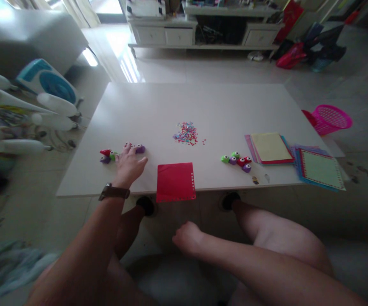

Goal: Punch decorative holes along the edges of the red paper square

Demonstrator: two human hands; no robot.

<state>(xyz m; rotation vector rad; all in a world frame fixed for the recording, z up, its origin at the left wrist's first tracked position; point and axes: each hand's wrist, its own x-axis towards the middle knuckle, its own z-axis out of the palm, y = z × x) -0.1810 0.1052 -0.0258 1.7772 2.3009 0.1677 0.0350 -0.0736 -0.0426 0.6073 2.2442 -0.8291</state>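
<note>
My left hand, with a dark watch at its wrist, reaches over a group of small red, green and purple pieces with eyes on the table's left side. Its fingers are spread and touch or hover just over the pieces; a purple one shows past the fingertips. My right hand is curled below the table's front edge, away from everything on top. Between them a red square sheet with small marks along its right and bottom sides overhangs the front edge. Behind it lies a pile of colourful bits.
On the white table, more eyed pieces lie right of centre. Stacked coloured sheets and patterned-edge sheets lie at the right. A pink basket stands beyond the right edge, a blue-and-white object beyond the left.
</note>
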